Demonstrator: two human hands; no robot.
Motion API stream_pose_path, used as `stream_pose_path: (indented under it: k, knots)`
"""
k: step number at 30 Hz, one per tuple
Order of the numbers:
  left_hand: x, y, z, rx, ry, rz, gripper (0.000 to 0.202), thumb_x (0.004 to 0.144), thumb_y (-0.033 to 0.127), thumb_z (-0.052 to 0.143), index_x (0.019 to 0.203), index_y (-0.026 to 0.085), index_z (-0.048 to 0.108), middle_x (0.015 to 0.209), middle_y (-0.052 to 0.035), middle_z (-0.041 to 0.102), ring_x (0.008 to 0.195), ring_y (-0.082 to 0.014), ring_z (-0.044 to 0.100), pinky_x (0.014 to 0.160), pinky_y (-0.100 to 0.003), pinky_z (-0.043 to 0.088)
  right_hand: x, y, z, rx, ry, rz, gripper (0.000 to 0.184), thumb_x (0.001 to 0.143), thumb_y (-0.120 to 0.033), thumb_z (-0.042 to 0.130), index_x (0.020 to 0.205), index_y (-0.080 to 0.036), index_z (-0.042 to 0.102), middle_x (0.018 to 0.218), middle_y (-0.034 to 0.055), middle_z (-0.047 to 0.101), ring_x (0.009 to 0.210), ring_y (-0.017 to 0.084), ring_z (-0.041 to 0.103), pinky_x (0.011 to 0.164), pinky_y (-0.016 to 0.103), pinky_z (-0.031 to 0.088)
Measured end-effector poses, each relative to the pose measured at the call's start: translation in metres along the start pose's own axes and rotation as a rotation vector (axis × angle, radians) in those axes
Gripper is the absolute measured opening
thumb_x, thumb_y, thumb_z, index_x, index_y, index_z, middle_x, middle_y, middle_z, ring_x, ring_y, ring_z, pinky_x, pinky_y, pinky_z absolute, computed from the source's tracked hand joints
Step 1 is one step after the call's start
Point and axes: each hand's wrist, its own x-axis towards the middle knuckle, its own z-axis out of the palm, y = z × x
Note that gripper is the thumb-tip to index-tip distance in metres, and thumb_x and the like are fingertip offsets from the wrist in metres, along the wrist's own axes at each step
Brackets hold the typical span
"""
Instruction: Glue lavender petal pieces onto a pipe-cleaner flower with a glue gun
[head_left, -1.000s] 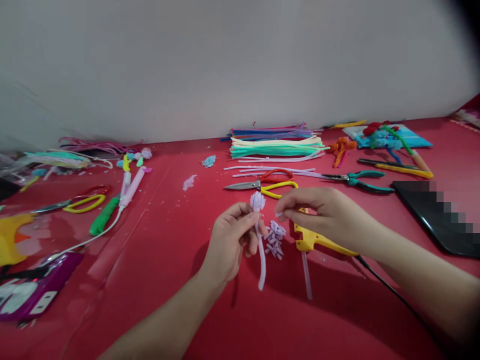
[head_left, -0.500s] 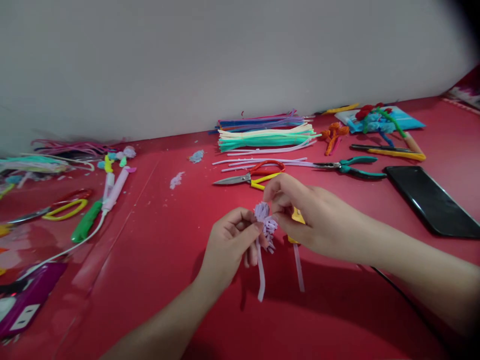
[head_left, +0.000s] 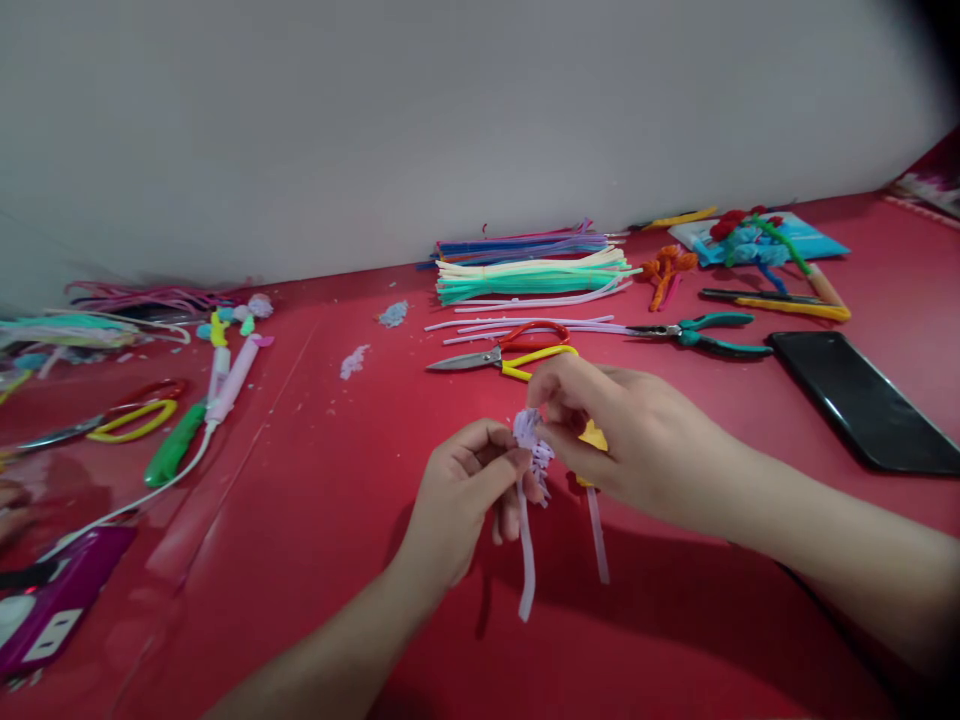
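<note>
Thumb and fingers of my left hand [head_left: 474,485] are closed on a lilac pipe-cleaner flower [head_left: 541,470], a tight cluster of short loops. One long strip of lilac pipe cleaner [head_left: 527,560] hangs below it. My right hand [head_left: 626,425] pinches the upper right side of the cluster; its fingertips partly cover the loops. Under the right hand lies a yellow object [head_left: 592,438], mostly hidden, and a pale strip [head_left: 598,535] sticks out below. Just beyond the hands are scissors [head_left: 495,355] with red and yellow handles.
Bundled pipe cleaners [head_left: 536,275] lie along the wall. Pliers [head_left: 697,333] and a black phone [head_left: 862,400] are to the right. At left are a glue gun [head_left: 232,380], its cord, more scissors [head_left: 112,420], a purple power strip [head_left: 71,590] and another person's hand [head_left: 11,510].
My right fingers have shifted slightly down over the cluster, which has turned a little. The hanging strip has swung slightly right and lower. A person's hand has appeared at the left edge.
</note>
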Motion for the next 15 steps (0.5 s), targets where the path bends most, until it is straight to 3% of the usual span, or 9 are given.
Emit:
stream_pose_path:
  k: [10,15]
  knots:
    - [-0.002,0.006,0.002,-0.089,0.027,-0.005,0.016,0.078,0.025,0.061,0.07,0.015,0.05,0.054,0.0016,0.063,0.028,-0.003,0.046,0.029,-0.01,0.031,-0.004,0.0,0.012,-0.094,0.204,-0.059,0.007,0.083,-0.021,0.056,0.089,-0.017,0.056,0.06,-0.0043,0.054,0.052,0.009,0.046,0.05,0.021,0.032]
    - [-0.003,0.005,0.002,-0.082,0.015,0.0,0.018,0.079,0.029,0.062,0.071,0.016,0.052,0.054,0.0016,0.063,0.029,-0.0037,0.047,0.029,-0.011,0.031,-0.007,0.0,0.017,-0.142,0.218,-0.075,0.006,0.084,-0.02,0.055,0.089,-0.016,0.057,0.061,-0.0029,0.056,0.052,0.009,0.047,0.049,0.021,0.032]
